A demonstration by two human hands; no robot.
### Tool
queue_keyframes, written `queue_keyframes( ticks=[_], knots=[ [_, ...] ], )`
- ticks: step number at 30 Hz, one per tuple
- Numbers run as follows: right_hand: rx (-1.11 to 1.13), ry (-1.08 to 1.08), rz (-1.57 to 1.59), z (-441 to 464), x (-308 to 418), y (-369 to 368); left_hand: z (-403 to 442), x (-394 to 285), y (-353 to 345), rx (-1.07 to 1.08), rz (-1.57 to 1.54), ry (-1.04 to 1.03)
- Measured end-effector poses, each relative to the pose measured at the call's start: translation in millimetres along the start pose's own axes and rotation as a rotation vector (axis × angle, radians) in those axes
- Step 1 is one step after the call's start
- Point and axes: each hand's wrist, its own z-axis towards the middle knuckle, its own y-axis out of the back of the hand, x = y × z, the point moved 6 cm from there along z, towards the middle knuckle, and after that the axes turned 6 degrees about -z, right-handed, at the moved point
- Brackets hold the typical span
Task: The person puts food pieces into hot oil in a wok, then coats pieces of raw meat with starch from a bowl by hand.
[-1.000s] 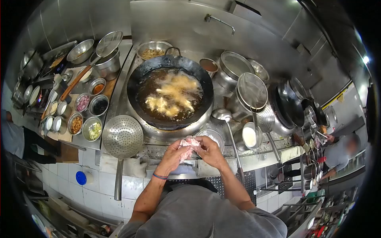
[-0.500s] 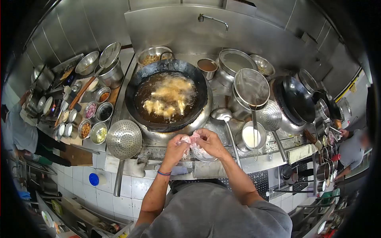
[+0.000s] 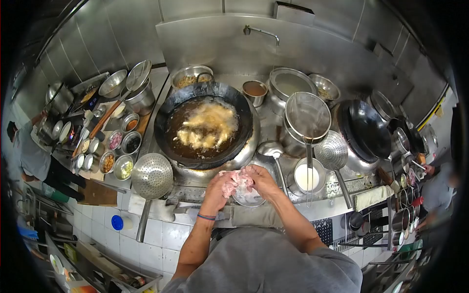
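Pale pink raw meat (image 3: 234, 181) is stretched between my two hands at the stove's front edge. My left hand (image 3: 216, 192) is closed around the bulk of it, with pink bits showing on the fingers. Fingers of my right hand (image 3: 262, 182) pinch its other end. Just below them sits a metal bowl (image 3: 250, 199), partly covered by my hands, with something pale inside. Beyond my hands is a large black wok (image 3: 166, 105) of bubbling oil, where golden battered pieces (image 3: 207, 128) are frying in a cluster.
A perforated skimmer (image 3: 152, 177) lies left of the wok. To the right are a ladle (image 3: 270, 149), a pot of white liquid (image 3: 307, 178), a mesh strainer (image 3: 308, 115) and another skimmer (image 3: 331, 150). Small ingredient bowls (image 3: 123, 167) stand at left. Other people work at both sides.
The meat has opened out wider and lies more over my left hand, whose palm has turned upward. The frying pieces have shifted slightly in the bubbling oil. My view has tilted a little.
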Motion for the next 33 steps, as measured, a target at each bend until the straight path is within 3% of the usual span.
queue_keyframes(
  ticks=[9,12,15,18,21,24,26,27,30,33],
  knots=[
    [0.05,-0.023,0.377,-8.6,20.3,-10.5,1.3,2.9,15.7,0.063,-0.292,0.171],
    [0.203,-0.084,0.826,-1.0,-2.0,-3.4,-7.6,1.7,25.7,0.063,-0.334,0.18],
    [0.122,-0.161,0.698,4.7,-25.8,0.3,-15.9,-9.7,43.6,0.02,-0.344,0.166],
    [-0.072,-0.291,0.391,-2.7,-35.0,-5.9,-29.0,-22.4,57.6,-0.015,-0.364,0.14],
    [0.044,-0.226,0.192,-2.1,-23.7,-25.7,-43.1,-33.4,72.7,-0.095,-0.27,0.07],
    [-0.126,-0.08,-0.156,17.8,-10.9,-23.5,-54.5,-47.5,76.5,-0.137,-0.114,-0.026],
    [-0.353,0.587,-1.004,33.6,47.1,-41.9,-55.8,-51.6,79.7,-0.117,-0.051,-0.073],
    [-0.426,0.644,-1.209,41.7,73.8,-57.5,-56.8,-52.8,79.9,-0.105,-0.017,-0.093],
    [-0.289,0.757,-1.441,105.2,100.3,-62.1,-61.6,-62.9,71.1,-0.153,0.038,-0.095],
    [-0.014,0.573,-1.53,185.7,79.3,-19.7,-63.0,-63.0,74.1,-0.12,-0.116,-0.072]
  ],
)
